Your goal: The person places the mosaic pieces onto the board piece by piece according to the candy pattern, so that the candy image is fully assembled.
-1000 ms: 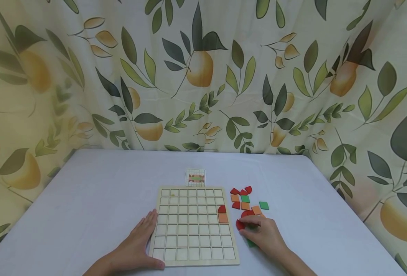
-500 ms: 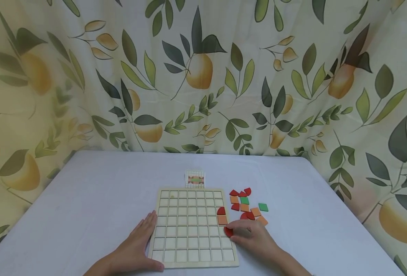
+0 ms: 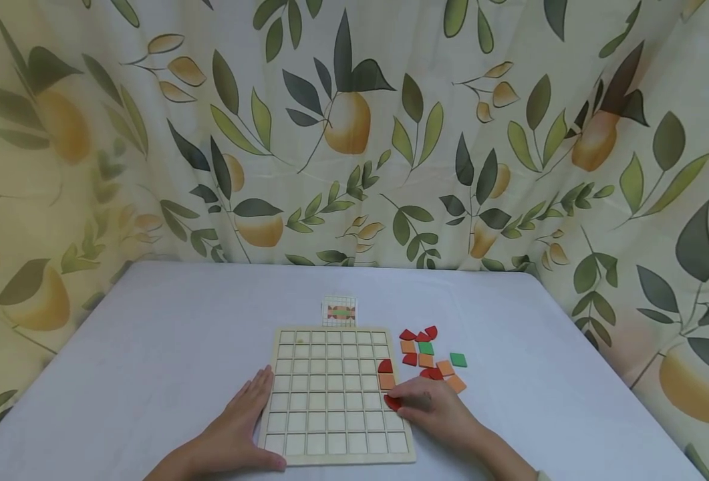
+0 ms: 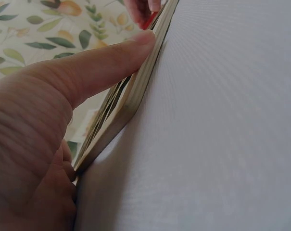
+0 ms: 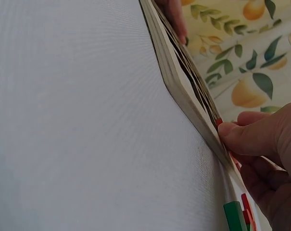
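A pale wooden grid board (image 3: 336,462) lies on the white table. My left hand (image 3: 236,424) rests against its left side, fingers straight along the edge and thumb on the near left corner. In the left wrist view the thumb (image 4: 111,57) lies over the board's rim. Between thumb and fingertips my right hand (image 3: 435,407) pinches a red rounded tile (image 3: 392,403) at the board's right column, just below an orange square tile (image 3: 387,381). Above that orange tile sits a red quarter-round tile (image 3: 385,366). The right wrist view shows the pinched tile's red edge (image 5: 219,122) at the rim.
Right of the board lie loose tiles: several red rounded ones, orange squares (image 3: 454,383) and green squares (image 3: 458,360). A small pattern card (image 3: 339,300) stands behind the board's far edge. A leaf-and-fruit printed curtain (image 3: 354,200) hangs behind the table.
My right hand has picked a red tile from the loose pile and carried it left onto the board's right column. My left hand stays at the board's left edge.
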Motion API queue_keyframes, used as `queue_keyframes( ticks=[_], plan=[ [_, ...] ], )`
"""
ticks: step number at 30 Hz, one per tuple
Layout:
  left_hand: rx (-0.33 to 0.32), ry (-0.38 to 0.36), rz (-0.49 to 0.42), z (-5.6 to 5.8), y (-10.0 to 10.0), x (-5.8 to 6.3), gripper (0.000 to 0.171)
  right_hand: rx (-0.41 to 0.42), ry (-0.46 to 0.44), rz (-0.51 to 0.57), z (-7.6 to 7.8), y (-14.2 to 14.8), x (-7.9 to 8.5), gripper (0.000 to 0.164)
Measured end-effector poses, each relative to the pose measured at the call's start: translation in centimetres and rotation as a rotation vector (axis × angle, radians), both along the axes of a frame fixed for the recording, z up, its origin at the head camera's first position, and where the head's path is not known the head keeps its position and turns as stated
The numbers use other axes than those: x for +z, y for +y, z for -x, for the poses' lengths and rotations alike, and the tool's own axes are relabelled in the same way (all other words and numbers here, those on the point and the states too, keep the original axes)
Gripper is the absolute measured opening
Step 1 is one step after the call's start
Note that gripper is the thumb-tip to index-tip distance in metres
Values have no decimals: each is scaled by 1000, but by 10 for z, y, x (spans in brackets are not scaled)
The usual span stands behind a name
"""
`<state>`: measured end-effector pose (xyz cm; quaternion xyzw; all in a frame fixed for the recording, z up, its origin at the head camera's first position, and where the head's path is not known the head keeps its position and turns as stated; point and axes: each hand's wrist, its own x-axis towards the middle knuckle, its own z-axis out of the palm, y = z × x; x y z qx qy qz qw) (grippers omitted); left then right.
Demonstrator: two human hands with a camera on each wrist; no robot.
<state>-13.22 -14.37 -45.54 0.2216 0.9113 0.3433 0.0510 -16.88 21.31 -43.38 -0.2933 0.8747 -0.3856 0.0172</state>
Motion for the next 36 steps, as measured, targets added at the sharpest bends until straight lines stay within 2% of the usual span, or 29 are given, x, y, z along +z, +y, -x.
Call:
queue_keyframes(
  ticks=[7, 21, 29, 36],
  plan=[
    [4, 18, 3, 0, 0, -1, 131, 19, -8, 24, 3, -1, -2, 27],
    [8, 6, 14, 1, 1, 1, 130, -38, -55, 11, 6, -4, -2, 27],
    [20, -6, 19, 1, 1, 2, 131, -41, -68, 36, 8, -4, -2, 26],
    [18, -12, 18, 1, 1, 2, 131, -65, -123, 51, 8, -4, -2, 26]
  ],
)
